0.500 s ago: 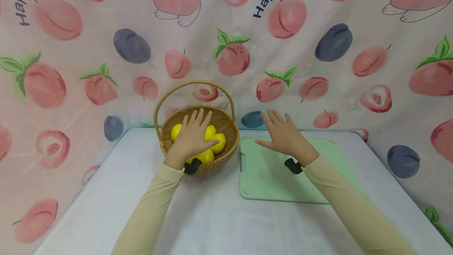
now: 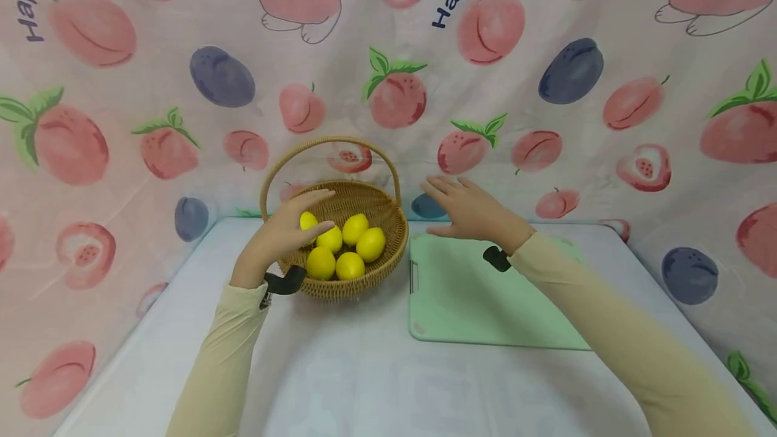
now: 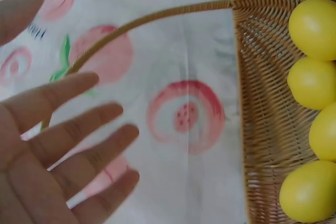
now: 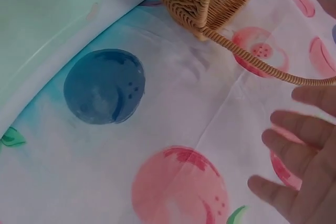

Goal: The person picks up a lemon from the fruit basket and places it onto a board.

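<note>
A wicker basket (image 2: 370, 197) with a tall arched handle holds several yellow lemons (image 2: 350, 266). Over the basket's left side hovers my left hand (image 2: 279, 231), fingers stretched out and thumb apart, holding nothing. It overlaps one lemon in the head view. My right hand (image 2: 476, 211) is raised above the back left part of a pale green cutting board (image 2: 485, 302), fingers extended, also holding nothing. In the left wrist view the spread left fingers (image 3: 89, 124) appear beside the basket handle (image 3: 157, 17). The right wrist view shows the right fingers (image 4: 294, 150) spread near the handle.
Basket and board stand side by side on a white-covered table (image 2: 364, 383). A fruit-print cloth (image 2: 340, 86) hangs behind the table and along its sides. Dark wrist straps (image 2: 285, 282) are on both wrists.
My left hand has moved left and turned on edge, uncovering more of the lemons. My right hand has shifted slightly left and up, its fingers closer together.
</note>
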`<act>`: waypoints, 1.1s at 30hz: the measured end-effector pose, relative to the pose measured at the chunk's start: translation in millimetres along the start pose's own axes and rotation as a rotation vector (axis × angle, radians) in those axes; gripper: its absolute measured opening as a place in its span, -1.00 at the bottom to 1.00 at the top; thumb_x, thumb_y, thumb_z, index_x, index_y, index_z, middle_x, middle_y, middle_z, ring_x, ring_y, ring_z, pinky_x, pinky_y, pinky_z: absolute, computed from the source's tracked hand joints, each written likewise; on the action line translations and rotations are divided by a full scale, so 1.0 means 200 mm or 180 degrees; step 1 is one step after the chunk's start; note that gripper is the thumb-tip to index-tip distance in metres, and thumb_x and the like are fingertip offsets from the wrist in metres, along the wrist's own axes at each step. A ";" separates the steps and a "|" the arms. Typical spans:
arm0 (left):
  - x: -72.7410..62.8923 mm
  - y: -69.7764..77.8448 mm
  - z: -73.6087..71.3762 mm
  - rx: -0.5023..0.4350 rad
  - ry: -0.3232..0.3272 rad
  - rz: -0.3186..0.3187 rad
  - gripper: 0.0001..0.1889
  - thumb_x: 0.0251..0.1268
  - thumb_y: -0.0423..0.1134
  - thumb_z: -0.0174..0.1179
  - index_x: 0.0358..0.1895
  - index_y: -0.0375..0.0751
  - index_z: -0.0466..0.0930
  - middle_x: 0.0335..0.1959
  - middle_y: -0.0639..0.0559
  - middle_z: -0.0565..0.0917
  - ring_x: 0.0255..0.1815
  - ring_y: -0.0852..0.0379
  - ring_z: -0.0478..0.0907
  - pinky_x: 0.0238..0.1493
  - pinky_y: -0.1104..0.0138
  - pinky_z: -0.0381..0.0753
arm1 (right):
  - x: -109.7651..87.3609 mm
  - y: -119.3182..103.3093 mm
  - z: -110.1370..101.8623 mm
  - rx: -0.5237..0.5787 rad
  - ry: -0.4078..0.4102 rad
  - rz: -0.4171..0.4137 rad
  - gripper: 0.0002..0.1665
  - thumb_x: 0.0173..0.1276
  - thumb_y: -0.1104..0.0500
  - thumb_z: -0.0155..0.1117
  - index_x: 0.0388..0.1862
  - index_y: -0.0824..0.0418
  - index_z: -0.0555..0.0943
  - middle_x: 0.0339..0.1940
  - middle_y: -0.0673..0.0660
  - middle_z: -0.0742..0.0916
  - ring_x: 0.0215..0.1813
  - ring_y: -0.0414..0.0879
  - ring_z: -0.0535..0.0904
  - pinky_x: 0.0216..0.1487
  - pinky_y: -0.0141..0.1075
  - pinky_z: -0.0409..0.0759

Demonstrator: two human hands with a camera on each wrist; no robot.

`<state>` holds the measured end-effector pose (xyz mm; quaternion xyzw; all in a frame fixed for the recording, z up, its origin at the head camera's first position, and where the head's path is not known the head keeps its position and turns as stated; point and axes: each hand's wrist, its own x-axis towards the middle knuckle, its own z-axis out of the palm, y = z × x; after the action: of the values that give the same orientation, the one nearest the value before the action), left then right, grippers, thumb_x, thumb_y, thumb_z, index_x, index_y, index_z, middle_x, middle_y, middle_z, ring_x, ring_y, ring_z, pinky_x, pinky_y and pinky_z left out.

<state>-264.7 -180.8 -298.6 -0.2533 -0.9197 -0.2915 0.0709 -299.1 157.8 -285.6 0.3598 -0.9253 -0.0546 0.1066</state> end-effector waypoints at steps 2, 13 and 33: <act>-0.02 -0.04 -0.02 -0.0230 0.0168 0.0016 -0.41 0.32 0.03 0.11 0.36 -0.12 0.29 0.35 -0.12 0.38 0.39 -0.13 0.27 0.36 -0.09 0.23 | 0.03 0.00 -0.01 0.0105 -0.0018 -0.0043 -0.06 0.23 -0.22 0.24 0.43 0.25 0.20 0.43 0.28 0.34 0.43 0.17 0.26 0.40 0.12 0.21; -0.10 -0.16 -0.09 -0.0594 0.1603 0.0066 -0.67 0.32 -0.24 0.14 0.13 -0.15 0.55 -0.07 -0.15 0.69 -0.13 0.53 0.54 -0.08 0.59 0.45 | 0.20 0.00 -0.04 0.1369 -0.0314 0.0053 -0.23 0.25 -0.03 0.30 0.38 0.18 0.31 0.38 0.15 0.44 0.40 0.04 0.34 0.37 -0.06 0.35; -0.11 -0.31 -0.06 -0.1176 0.1497 -0.0498 -0.58 0.50 -0.16 -0.14 0.26 -0.35 0.38 0.03 -0.37 0.58 -0.18 0.56 0.52 -0.05 0.61 0.48 | 0.51 -0.03 0.06 0.2884 -0.0630 0.0008 -0.51 0.31 0.07 0.25 0.19 0.19 0.51 0.16 0.20 0.62 0.19 -0.01 0.55 0.20 -0.18 0.52</act>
<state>-277.1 -240.8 -326.8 -0.1160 -0.8262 -0.5089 0.2120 -372.4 84.6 -282.8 0.3621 -0.8620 0.3214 -0.1501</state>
